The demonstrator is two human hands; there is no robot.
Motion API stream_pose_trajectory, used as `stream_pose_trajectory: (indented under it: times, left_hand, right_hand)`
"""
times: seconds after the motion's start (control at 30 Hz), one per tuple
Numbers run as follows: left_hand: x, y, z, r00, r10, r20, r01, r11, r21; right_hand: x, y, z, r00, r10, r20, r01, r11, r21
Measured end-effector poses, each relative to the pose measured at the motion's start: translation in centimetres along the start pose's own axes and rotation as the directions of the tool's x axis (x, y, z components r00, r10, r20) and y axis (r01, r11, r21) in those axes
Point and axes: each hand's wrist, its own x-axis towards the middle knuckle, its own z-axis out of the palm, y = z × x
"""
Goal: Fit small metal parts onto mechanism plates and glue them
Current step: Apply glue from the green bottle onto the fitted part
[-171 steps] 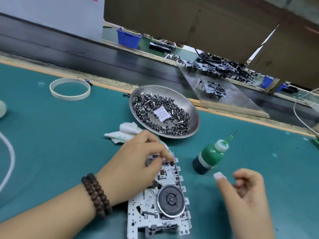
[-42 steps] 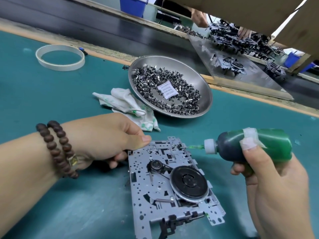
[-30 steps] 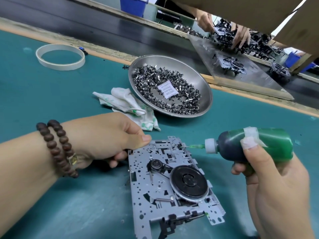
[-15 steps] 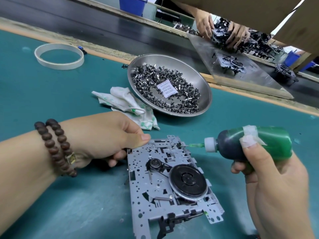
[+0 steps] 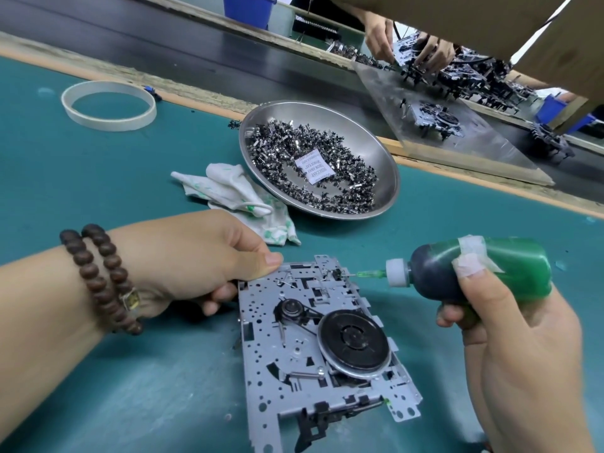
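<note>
A grey mechanism plate (image 5: 271,341) with a black flywheel (image 5: 354,341) and belt lies on the teal mat. My left hand (image 5: 196,259) grips the plate's upper left corner, thumb on top and fingers curled under its edge. My right hand (image 5: 510,328) holds a green glue bottle (image 5: 516,273) sideways. Its green nozzle tip (image 5: 366,274) touches a small metal part (image 5: 336,273) at the plate's top right edge. A steel dish (image 5: 382,158) behind the plate holds several small metal parts and a white paper packet.
A crumpled white cloth (image 5: 228,191) lies left of the dish. A white ring (image 5: 109,106) sits far left on the mat. Beyond the conveyor, another person's hands (image 5: 408,47) work on dark mechanisms on a metal sheet (image 5: 510,158).
Since 5.7 s ago my right hand picked up the glue bottle and brought its nozzle to the plate. Over the last second both hands hold almost still; the far person's hands moved.
</note>
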Motion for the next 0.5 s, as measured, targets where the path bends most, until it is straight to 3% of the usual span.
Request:
stream_pose_trajectory:
  times: [0.33, 0.5]
  left_hand:
    - [0.25, -0.39, -0.12, 1.0, 0.01, -0.002, -0.01, 1.0, -0.003]
    - [0.41, -0.43, -0.08, 1.0, 0.013, -0.016, -0.013, 1.0, -0.001]
  right_hand:
    - [0.04, -0.13, 0.14, 1.0, 0.016, -0.002, -0.016, 1.0, 0.0]
    - [0.17, -0.22, -0.11, 0.996, 0.079, -0.044, -0.073, 0.989, 0.126]
